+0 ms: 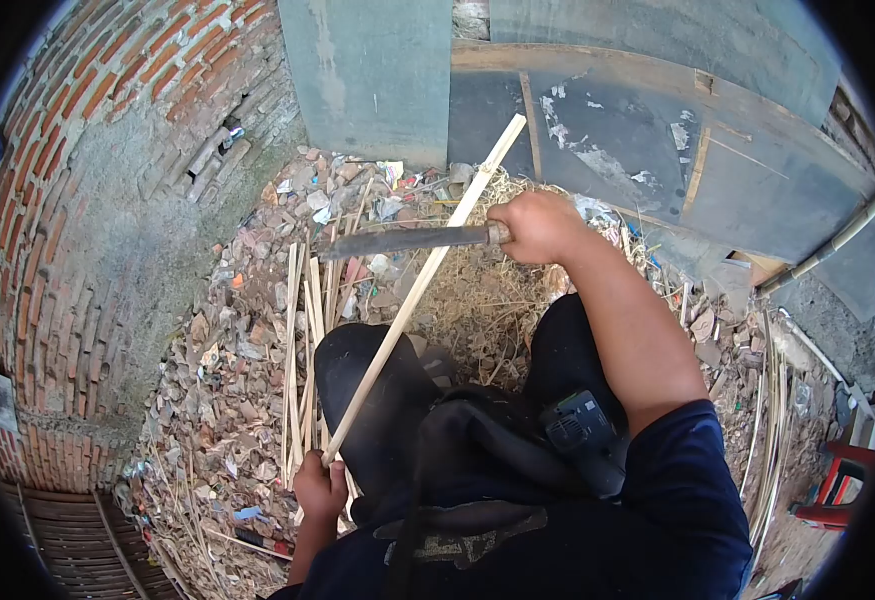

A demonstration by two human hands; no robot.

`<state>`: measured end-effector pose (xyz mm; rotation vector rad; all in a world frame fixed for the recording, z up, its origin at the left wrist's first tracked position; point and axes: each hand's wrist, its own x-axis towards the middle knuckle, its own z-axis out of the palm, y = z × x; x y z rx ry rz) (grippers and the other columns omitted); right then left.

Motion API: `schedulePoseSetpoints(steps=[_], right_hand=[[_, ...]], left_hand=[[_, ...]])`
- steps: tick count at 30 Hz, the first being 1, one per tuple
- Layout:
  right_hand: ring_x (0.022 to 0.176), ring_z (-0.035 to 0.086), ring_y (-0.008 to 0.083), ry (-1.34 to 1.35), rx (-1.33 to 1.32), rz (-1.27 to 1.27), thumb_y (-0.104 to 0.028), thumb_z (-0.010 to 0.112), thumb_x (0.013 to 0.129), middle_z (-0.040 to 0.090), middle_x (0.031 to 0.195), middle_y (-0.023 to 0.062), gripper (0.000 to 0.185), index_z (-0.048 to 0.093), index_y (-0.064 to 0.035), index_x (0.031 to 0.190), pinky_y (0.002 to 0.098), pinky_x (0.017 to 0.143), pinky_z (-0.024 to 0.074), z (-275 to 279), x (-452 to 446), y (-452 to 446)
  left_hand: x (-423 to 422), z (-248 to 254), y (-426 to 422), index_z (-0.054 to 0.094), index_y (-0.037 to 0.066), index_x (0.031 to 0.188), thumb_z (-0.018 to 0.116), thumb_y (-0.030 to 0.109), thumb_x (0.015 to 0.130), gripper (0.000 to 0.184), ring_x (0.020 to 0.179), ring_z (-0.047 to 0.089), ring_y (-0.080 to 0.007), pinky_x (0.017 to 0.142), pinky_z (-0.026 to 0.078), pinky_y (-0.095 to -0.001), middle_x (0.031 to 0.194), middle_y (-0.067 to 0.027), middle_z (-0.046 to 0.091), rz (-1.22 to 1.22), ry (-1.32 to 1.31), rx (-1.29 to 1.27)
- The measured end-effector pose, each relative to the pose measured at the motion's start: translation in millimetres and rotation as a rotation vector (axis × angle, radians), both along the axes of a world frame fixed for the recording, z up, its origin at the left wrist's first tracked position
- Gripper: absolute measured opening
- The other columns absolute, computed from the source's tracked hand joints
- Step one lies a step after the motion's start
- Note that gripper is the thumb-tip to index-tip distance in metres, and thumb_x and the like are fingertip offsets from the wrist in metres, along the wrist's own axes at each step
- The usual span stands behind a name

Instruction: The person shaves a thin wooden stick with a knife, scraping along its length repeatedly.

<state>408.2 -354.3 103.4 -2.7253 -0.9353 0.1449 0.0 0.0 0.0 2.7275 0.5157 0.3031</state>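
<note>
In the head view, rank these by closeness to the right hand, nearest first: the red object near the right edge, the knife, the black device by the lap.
1. Knife: gripped in the right hand, blade pointing left.
2. Black device: below the hand in the view.
3. Red object: far right, lower down.

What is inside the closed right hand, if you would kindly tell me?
The right hand grips a long knife by its handle. Only the handle's front end shows, near the blade; the hand covers the rest.
</note>
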Motion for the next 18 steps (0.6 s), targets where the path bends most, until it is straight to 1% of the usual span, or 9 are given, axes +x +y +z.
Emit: schedulePoseSetpoints(steps=[2, 3, 5, 6, 8, 11, 14, 17, 18], right_hand=[[0.1, 0.071, 0.0352, 0.041, -0.071, 0.026, -0.019, 0.07, 0.08, 0.075, 0.104, 0.0137, 0.028, 0.071, -0.0128, 0.107, 0.0489, 0.09, 0.0561, 5.3, -2.2, 6.6], [0.101, 0.071, 0.0357, 0.057, -0.002, -0.099, -0.019, 0.069, 0.08, 0.075, 0.105, 0.0141, 0.03, 0.071, -0.0133, 0.11, 0.049, 0.091, 0.056, 3.5, 6.6, -5.1], [0.102, 0.07, 0.0366, 0.093, 0.195, -0.355, -0.02, 0.068, 0.081, 0.074, 0.107, 0.0149, 0.035, 0.072, -0.0143, 0.115, 0.0491, 0.092, 0.0556, -14.3, 29.6, -21.7], [0.103, 0.07, 0.0368, 0.064, 0.178, -0.37, -0.02, 0.068, 0.081, 0.074, 0.108, 0.0156, 0.037, 0.072, -0.015, 0.118, 0.0489, 0.092, 0.0556, -22.4, 33.9, -25.8], [0.104, 0.07, 0.0372, 0.02, 0.155, -0.409, -0.02, 0.067, 0.081, 0.074, 0.11, 0.0171, 0.042, 0.071, -0.0165, 0.123, 0.0483, 0.093, 0.0556, -38.7, 36.8, -29.3], [0.106, 0.069, 0.0374, 0.025, 0.131, -0.382, -0.018, 0.067, 0.079, 0.073, 0.113, 0.0187, 0.05, 0.069, -0.0184, 0.13, 0.0474, 0.094, 0.0556, -24.1, 30.2, -31.0], [0.103, 0.07, 0.0372, 0.055, 0.194, -0.224, -0.018, 0.068, 0.078, 0.074, 0.108, 0.0176, 0.044, 0.072, -0.0168, 0.121, 0.0476, 0.093, 0.0561, -19.3, 19.2, -22.1], [0.1, 0.07, 0.0365, 0.047, -0.021, -0.024, -0.018, 0.069, 0.076, 0.074, 0.101, 0.0163, 0.036, 0.073, -0.0159, 0.112, 0.0483, 0.09, 0.0563, 0.7, 1.3, -4.7], [0.087, 0.071, 0.0371, -0.06, 0.055, 0.039, -0.019, 0.073, 0.072, 0.071, 0.082, 0.0141, 0.023, 0.07, -0.0109, 0.094, 0.0498, 0.078, 0.0557, -9.1, -0.4, -2.7]], left_hand=[[-2.3, -7.6, 12.4, 0.061, 0.002, 0.097, 0.046, 0.036, 0.106, 0.038, 0.062, 0.062, -0.0453, 0.057, 0.047, -0.0529, 0.067, -0.0225, 0.061, 0.002, -0.103, -0.024], [-3.2, -13.3, 0.3, 0.061, 0.002, 0.095, 0.044, 0.034, 0.107, 0.038, 0.062, 0.062, -0.0459, 0.057, 0.046, -0.0533, 0.067, -0.0226, 0.061, 0.02, -0.085, -0.04], [-1.2, -5.9, -2.2, 0.06, 0.003, 0.092, 0.039, 0.032, 0.108, 0.039, 0.062, 0.061, -0.047, 0.056, 0.046, -0.0539, 0.067, -0.0226, 0.06, 0.05, -0.048, -0.011], [6.0, -2.2, -7.9, 0.058, 0.004, 0.087, 0.04, 0.031, 0.108, 0.039, 0.062, 0.061, -0.0475, 0.057, 0.046, -0.0545, 0.066, -0.0223, 0.06, 0.033, -0.05, 0.006], [7.7, 3.4, -5.9, 0.058, 0.004, 0.086, 0.04, 0.03, 0.108, 0.039, 0.062, 0.061, -0.0476, 0.057, 0.046, -0.0548, 0.065, -0.0221, 0.06, 0.047, -0.032, 0.031], [13.5, 6.8, -12.8, 0.056, 0.004, 0.082, 0.041, 0.029, 0.108, 0.039, 0.061, 0.06, -0.0473, 0.056, 0.044, -0.0542, 0.063, -0.0216, 0.058, 0.047, -0.035, 0.032], [12.2, 5.5, -17.2, 0.055, 0.003, 0.079, 0.041, 0.029, 0.108, 0.041, 0.058, 0.059, -0.0463, 0.055, 0.043, -0.0532, 0.061, -0.0209, 0.057, 0.064, -0.051, 0.01], [15.7, 1.8, -18.1, 0.055, 0.002, 0.077, 0.041, 0.029, 0.108, 0.043, 0.056, 0.057, -0.0449, 0.053, 0.042, -0.0516, 0.059, -0.0203, 0.055, 0.068, -0.095, -0.018], [13.8, 0.9, -16.6, 0.054, 0.002, 0.077, 0.041, 0.028, 0.108, 0.043, 0.055, 0.056, -0.0444, 0.053, 0.041, -0.0512, 0.058, -0.0202, 0.054, 0.071, -0.107, -0.026]])
